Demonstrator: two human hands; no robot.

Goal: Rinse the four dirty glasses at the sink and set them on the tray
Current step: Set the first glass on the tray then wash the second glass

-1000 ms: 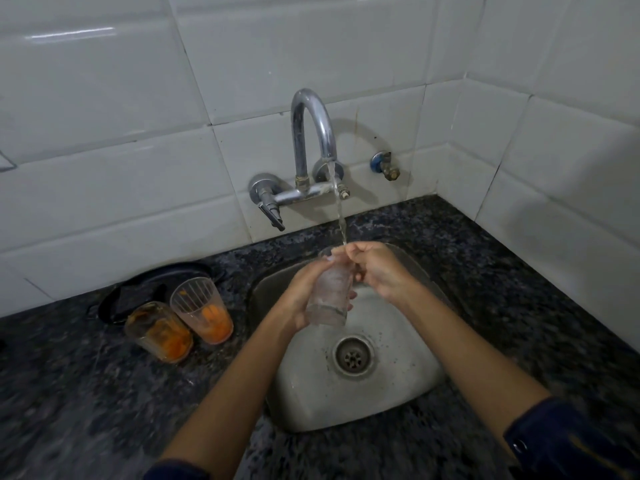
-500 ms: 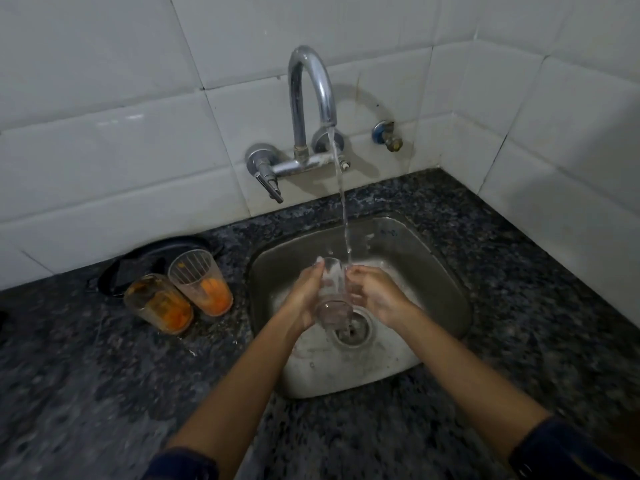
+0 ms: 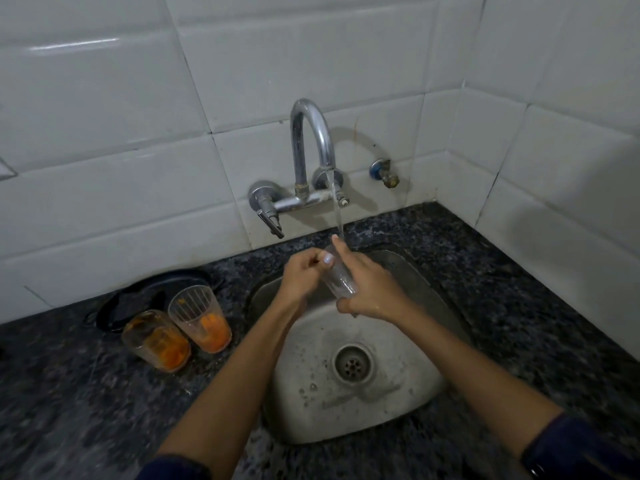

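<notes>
White tiles sit behind the sink. Both hands, left hand and right hand, have fingers wrapped around one glass under running water. Next comes the tray; two dirty glasses wait.

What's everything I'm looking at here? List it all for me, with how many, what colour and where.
Glass being rinsed: one, clear, tilted, held over the sink under the water stream.
Dirty glasses: two, clear with orange residue, standing side by side on the counter left of the sink.
Tray: one, dark, on the counter behind the dirty glasses, against the wall.
Sink: one, steel, set into the counter, drain in the middle.
Tap: one, chrome, wall-mounted, water running.
Small valve: one, blue and brass, on the wall right of the tap.
Counter: dark speckled stone.
Wall tiles: white, on two walls.
Left hand: one, gripping the glass.
Right hand: one, gripping the glass.
</notes>
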